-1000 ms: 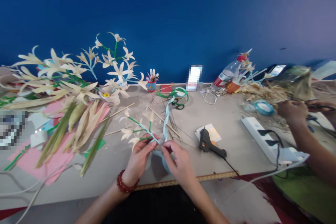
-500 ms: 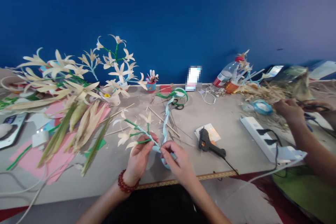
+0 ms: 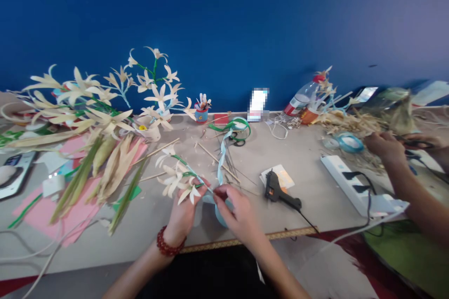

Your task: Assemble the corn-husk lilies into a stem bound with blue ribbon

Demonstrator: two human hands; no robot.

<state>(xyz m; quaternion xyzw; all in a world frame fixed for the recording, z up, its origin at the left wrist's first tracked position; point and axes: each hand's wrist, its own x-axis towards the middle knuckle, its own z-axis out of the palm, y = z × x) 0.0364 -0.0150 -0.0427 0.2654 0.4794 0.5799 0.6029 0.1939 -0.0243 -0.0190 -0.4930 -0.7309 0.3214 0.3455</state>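
Observation:
My left hand point(image 3: 185, 212), with a red bead bracelet on the wrist, is closed round the stem of a small flower sprig point(image 3: 177, 178) with cream petals and green wrapped branches. My right hand point(image 3: 235, 212) pinches a light blue ribbon point(image 3: 220, 163) right beside the stem, fingers pressed together. The ribbon runs up the table to a green and blue ribbon loop point(image 3: 235, 126). Both hands meet near the table's front edge.
A black glue gun point(image 3: 278, 191) lies right of my hands. Finished cream flower branches point(image 3: 105, 103) and husk leaves on pink paper fill the left. A white power strip point(image 3: 354, 182) sits at right, where another person's hand point(image 3: 386, 147) works among dried husks. Scissors point(image 3: 238, 139) lie further back.
The sprig has turned in my left hand, so its flowers now bunch closer together and point left. My right hand shifted slightly along the ribbon.

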